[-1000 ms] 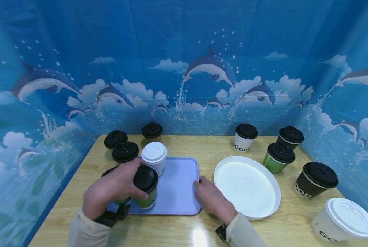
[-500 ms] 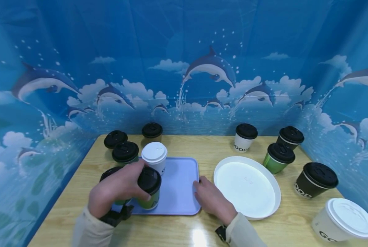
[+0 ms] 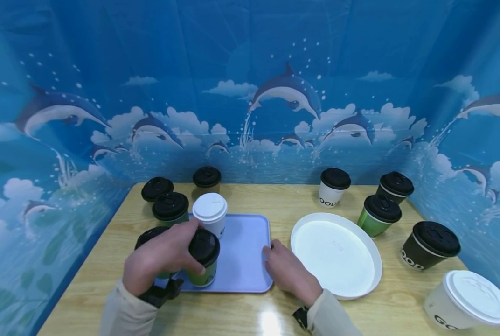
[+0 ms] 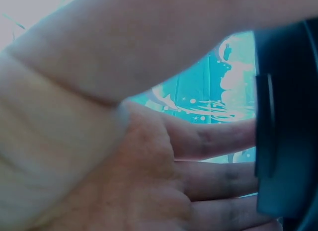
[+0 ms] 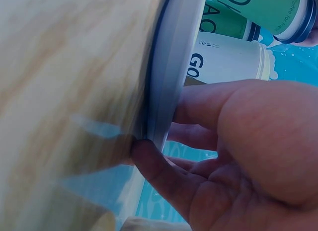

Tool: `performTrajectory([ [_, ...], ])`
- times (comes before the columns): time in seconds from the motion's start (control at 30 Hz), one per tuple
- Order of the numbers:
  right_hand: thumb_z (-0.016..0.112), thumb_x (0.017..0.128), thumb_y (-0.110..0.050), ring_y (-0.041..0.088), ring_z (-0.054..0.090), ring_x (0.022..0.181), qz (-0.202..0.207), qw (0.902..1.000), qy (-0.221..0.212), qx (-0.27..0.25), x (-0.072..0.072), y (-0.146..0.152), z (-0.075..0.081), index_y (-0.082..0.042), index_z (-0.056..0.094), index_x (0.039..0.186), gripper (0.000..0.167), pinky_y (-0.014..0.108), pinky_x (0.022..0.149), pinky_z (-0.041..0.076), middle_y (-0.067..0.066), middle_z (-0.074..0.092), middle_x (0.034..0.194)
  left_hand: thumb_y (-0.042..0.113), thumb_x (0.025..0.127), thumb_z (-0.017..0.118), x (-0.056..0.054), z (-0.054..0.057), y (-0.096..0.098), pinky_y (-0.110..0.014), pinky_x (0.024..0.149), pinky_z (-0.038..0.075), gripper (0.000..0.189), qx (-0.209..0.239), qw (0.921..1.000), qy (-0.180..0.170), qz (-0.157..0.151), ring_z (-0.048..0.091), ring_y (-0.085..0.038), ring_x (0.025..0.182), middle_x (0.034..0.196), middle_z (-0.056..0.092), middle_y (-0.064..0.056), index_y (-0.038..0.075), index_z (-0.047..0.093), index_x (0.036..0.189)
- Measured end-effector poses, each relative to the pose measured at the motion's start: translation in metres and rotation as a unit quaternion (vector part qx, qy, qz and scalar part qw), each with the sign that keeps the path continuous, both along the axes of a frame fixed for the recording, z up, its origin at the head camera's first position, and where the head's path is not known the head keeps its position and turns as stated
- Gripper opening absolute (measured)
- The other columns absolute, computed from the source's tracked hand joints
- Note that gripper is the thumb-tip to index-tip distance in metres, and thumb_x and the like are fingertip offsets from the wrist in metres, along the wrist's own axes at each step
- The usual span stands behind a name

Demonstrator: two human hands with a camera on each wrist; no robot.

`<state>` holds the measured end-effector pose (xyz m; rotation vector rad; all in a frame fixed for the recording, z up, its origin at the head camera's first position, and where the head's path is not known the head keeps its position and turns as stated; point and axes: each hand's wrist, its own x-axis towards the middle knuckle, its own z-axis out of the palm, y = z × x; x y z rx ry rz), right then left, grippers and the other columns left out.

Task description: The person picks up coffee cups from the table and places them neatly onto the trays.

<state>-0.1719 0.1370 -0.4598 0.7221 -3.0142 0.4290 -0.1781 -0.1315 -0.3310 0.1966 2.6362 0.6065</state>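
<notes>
My left hand (image 3: 162, 254) grips a green paper coffee cup with a black lid (image 3: 204, 246), upright over the left front part of a lilac tray (image 3: 246, 252). In the left wrist view, the fingers (image 4: 213, 179) reach to the dark lid (image 4: 288, 126). Another black-lidded green cup (image 3: 147, 235) is partly hidden behind this hand. A white cup with a white lid (image 3: 210, 210) stands at the tray's back left. My right hand (image 3: 289, 275) pinches the tray's right edge; the right wrist view shows thumb and fingers at its rim (image 5: 169, 77).
Left of and behind the tray stand several black-lidded cups (image 3: 170, 207). A round white dish (image 3: 336, 254) lies right of the right hand. Beyond it are a white cup (image 3: 333, 189), a green cup (image 3: 378, 217), dark cups (image 3: 428, 247) and a large white-lidded cup (image 3: 464, 301). A dolphin-print curtain (image 3: 250, 93) encloses the table.
My left hand has shifted slightly to the right with the green cup, mostly in the first half second. The right hand stays at the tray's edge.
</notes>
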Motion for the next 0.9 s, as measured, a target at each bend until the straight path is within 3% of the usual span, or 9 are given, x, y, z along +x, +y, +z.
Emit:
performTrajectory([
  [0.27, 0.065, 0.099, -0.009, 0.042, 0.064, 0.106, 0.002, 1.0000, -0.002, -0.002, 0.0001, -0.0006, 0.0006, 0.010, 0.062, 0.128, 0.035, 0.052, 0.090, 0.056, 0.033, 0.058, 0.125, 0.024, 0.067, 0.100, -0.0006, -0.0017, 0.0013, -0.061, 0.100, 0.047, 0.096, -0.011, 0.9997, -0.015, 0.014, 0.056, -0.038, 0.125, 0.142, 0.054, -0.021, 0.008, 0.045, 0.144],
  [0.9, 0.066, 0.099, -0.009, 0.041, 0.065, 0.105, 0.003, 1.0000, 0.002, 0.002, -0.0003, 0.0004, 0.0005, 0.009, 0.063, 0.127, 0.034, 0.052, 0.089, 0.056, 0.032, 0.059, 0.123, 0.019, 0.067, 0.099, -0.0018, -0.0036, 0.0045, -0.058, 0.098, 0.048, 0.090, 0.009, 0.9999, -0.003, 0.008, 0.056, -0.035, 0.122, 0.139, 0.056, -0.018, 0.008, 0.048, 0.140],
])
